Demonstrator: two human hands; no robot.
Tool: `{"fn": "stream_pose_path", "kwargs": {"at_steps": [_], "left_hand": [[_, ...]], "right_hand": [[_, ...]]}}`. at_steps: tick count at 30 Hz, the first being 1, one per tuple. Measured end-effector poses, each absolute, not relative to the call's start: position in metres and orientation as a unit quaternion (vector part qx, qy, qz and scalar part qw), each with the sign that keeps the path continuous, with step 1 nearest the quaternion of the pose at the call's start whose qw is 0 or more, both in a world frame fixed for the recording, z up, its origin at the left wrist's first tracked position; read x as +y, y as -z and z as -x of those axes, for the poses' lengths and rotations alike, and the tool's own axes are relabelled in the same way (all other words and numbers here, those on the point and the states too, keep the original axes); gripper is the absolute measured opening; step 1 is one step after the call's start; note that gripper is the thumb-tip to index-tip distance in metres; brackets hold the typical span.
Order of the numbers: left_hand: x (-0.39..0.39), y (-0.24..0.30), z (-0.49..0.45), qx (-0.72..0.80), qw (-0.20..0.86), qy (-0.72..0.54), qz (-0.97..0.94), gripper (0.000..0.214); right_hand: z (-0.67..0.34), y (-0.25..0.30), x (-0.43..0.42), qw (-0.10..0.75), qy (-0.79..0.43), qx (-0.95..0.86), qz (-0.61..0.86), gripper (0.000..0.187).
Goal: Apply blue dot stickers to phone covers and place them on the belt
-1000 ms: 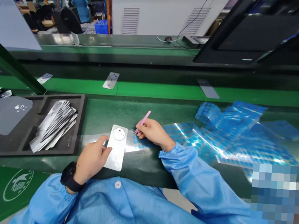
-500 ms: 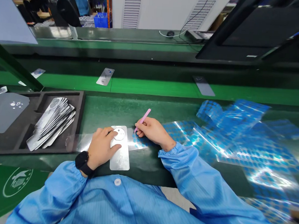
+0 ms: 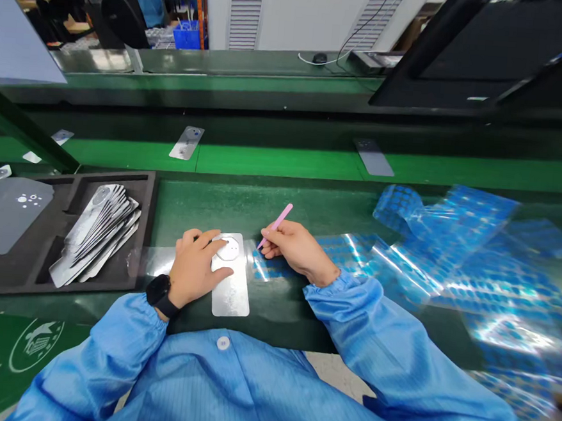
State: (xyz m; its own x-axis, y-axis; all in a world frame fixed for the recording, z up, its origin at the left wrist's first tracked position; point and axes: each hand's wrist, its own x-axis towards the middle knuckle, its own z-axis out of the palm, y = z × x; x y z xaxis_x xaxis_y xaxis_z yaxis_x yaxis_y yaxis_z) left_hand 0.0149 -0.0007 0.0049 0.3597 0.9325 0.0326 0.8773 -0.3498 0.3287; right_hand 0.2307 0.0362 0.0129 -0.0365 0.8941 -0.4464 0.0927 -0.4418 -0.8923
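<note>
A silver metal plate (image 3: 231, 290) with a round cut-out lies flat on the green bench in front of me. My left hand (image 3: 195, 270) rests on its left side, fingers laid over the plate's top, pressing it down. My right hand (image 3: 295, 250) is closed on pink tweezers (image 3: 276, 223), whose tip points down at a clear film strip of small blue round stickers (image 3: 267, 266) just right of the plate. Both arms wear blue sleeves, and a black watch sits on my left wrist.
A black foam tray (image 3: 147, 227) at left holds a fanned stack of silver plates (image 3: 99, 231). Long shiny sheets of blue stickers (image 3: 455, 261) spread to the right. Beyond the bench, a green conveyor (image 3: 284, 162) carries single plates (image 3: 186, 143). A dark monitor (image 3: 469, 57) stands at back right.
My left hand slid from the plate's lower left edge up onto its top and now presses it flat. The plate straightened. The right hand with the tweezers stayed over the sticker strip.
</note>
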Motion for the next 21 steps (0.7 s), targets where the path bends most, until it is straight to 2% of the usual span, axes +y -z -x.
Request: {"fn": "stream_pose_path", "kwargs": {"at_steps": [7, 11, 21], "left_hand": [[-0.003, 0.0, -0.017, 0.533, 0.145, -0.121, -0.825, 0.049], [-0.004, 0.001, -0.018, 0.53, 0.157, -0.135, -0.822, 0.049], [-0.007, 0.006, -0.017, 0.514, 0.156, -0.157, -0.829, 0.05]], "right_hand": [[-0.231, -0.021, 0.035, 0.351, -0.596, -0.375, 0.617, 0.028], [-0.217, -0.033, 0.032, 0.355, -0.567, -0.42, 0.613, 0.024], [-0.195, -0.022, 0.044, 0.257, -0.564, -0.473, 0.626, 0.027]]}}
